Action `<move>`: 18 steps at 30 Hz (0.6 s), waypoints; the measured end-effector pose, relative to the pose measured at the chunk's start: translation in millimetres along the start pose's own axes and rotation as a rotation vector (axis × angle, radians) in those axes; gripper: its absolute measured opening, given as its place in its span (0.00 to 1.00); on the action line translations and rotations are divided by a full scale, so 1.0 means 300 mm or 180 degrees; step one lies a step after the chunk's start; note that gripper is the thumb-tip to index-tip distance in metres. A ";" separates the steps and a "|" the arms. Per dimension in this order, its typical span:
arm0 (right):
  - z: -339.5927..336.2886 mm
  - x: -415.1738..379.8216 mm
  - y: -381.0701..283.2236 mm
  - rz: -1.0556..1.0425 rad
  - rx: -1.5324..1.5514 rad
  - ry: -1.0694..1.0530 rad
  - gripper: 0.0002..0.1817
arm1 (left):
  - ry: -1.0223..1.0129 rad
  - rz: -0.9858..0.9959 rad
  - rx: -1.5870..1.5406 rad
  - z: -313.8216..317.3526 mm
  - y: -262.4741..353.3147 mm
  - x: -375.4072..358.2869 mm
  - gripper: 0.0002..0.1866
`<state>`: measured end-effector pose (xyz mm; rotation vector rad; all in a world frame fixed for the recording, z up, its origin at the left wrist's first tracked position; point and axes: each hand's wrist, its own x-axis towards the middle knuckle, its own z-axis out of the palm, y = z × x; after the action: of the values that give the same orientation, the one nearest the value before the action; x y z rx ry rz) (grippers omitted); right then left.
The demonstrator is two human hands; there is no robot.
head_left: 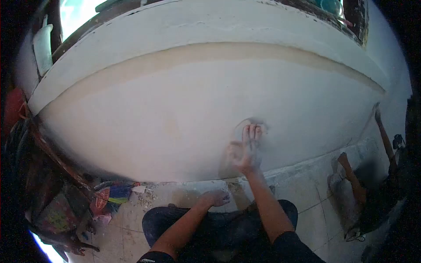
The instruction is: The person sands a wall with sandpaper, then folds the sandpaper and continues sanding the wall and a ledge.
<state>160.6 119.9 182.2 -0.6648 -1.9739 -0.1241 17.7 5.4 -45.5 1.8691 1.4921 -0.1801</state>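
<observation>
My right hand (249, 148) is raised against the white wall (175, 105), its fingers pressed over a small pale pad or disc (263, 128) lying on the wall surface. The hand is slightly blurred. My left hand (215, 198) rests low, near my knees, just in front of the wall's base; its fingers are curled, and whatever they may hold is too small to make out. A faint beige patch shows on the wall left of the right hand.
A ledge (219, 26) runs above the wall. Colourful items (109, 197) and rubble lie at the lower left on the tiled floor (307, 219). At the right, a co-worker (377, 184) crouches with one arm raised to the wall.
</observation>
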 end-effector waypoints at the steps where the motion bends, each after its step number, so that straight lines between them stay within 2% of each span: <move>1: -0.001 0.005 0.034 0.0083 -0.0147 0.0161 0.52 | 0.0224 -0.0067 0.0191 -0.015 0.007 -0.019 0.27; 3: -0.023 0.108 0.068 0.0640 0.0583 0.1461 0.50 | 0.0253 0.0021 0.0080 -0.070 0.044 -0.074 0.27; 5: -0.052 0.169 0.068 0.0715 0.0549 0.1466 0.49 | 0.0279 0.0109 -0.0055 -0.037 0.048 -0.071 0.27; 7: -0.063 0.166 0.039 0.0811 0.0488 0.1540 0.48 | 0.0659 0.0196 0.0252 0.035 -0.013 0.008 0.26; 9: -0.060 0.113 -0.026 -0.0018 -0.0037 0.0482 0.49 | 0.0431 0.0131 0.0303 0.032 -0.026 0.022 0.26; 10: -0.057 0.074 -0.011 0.0018 -0.0055 0.0499 0.49 | 0.0238 0.0040 0.0324 0.032 -0.031 0.029 0.27; 12: -0.018 0.012 0.016 0.0123 0.0124 0.0039 0.48 | 0.0265 0.0145 0.0193 0.060 -0.058 0.057 0.27; 14: -0.022 0.032 0.110 0.0302 0.0250 0.0758 0.49 | 0.0349 0.0193 0.0011 0.029 -0.041 -0.013 0.27; 16: -0.033 0.105 0.182 0.1009 0.1044 0.1743 0.49 | 0.0442 0.0012 -0.0097 -0.147 0.132 -0.217 0.27; 18: -0.067 0.152 0.111 0.0965 0.1174 0.1550 0.49 | 0.0451 0.0209 -0.0120 0.041 -0.052 0.002 0.27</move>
<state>177.8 159.0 224.5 -0.6119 -1.3636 0.2392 7.8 -0.5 -61.8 1.9314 1.5144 0.0115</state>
